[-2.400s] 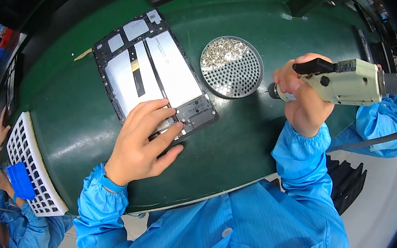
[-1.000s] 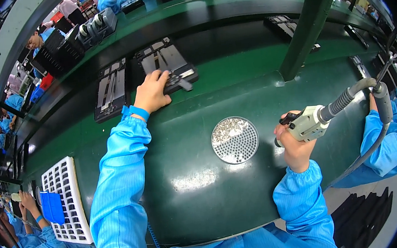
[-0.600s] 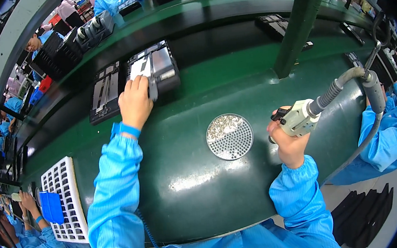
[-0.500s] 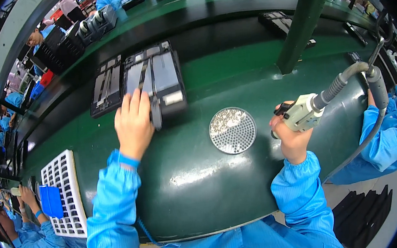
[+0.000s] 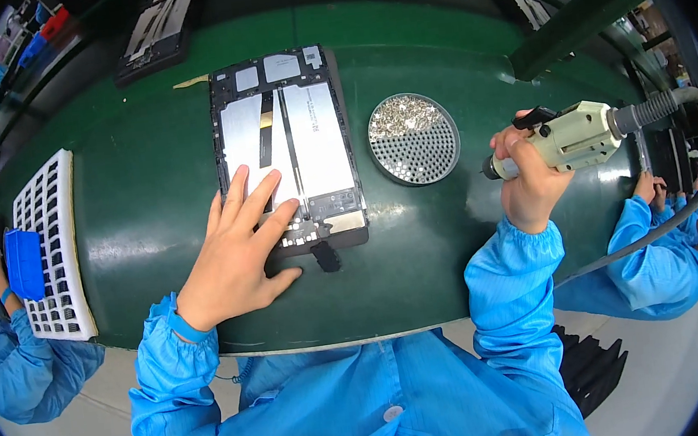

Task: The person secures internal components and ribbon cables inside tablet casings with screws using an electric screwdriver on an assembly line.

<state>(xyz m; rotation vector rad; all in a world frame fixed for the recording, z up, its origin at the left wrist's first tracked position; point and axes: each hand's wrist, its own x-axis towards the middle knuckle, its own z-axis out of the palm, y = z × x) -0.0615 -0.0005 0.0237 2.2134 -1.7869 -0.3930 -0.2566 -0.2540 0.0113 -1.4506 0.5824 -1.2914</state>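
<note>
The opened tablet (image 5: 320,127) lies left of centre on my worktop (image 5: 424,282), its lower end toward the near edge, a black tab (image 5: 327,256) poking out there. My left grip (image 5: 230,256) is spread, fingertips resting on its lower left part and pinching nothing. I'd judge the tablet light and stiff but fragile, its bare silver panels slick and easily dented, the thin ribbons easily snagged; the black rim along its long sides looks the safest place to take hold. Just right of it sits a round tray (image 5: 419,158), screws heaped in its far half. Toward the worktop's right edge, my right grip (image 5: 532,182) is wrapped round a power screwdriver (image 5: 585,135), its tip pointing left, apart from the round tray. At the left edge stands a white grid tray (image 5: 76,247) with a blue box (image 5: 25,265).
</note>
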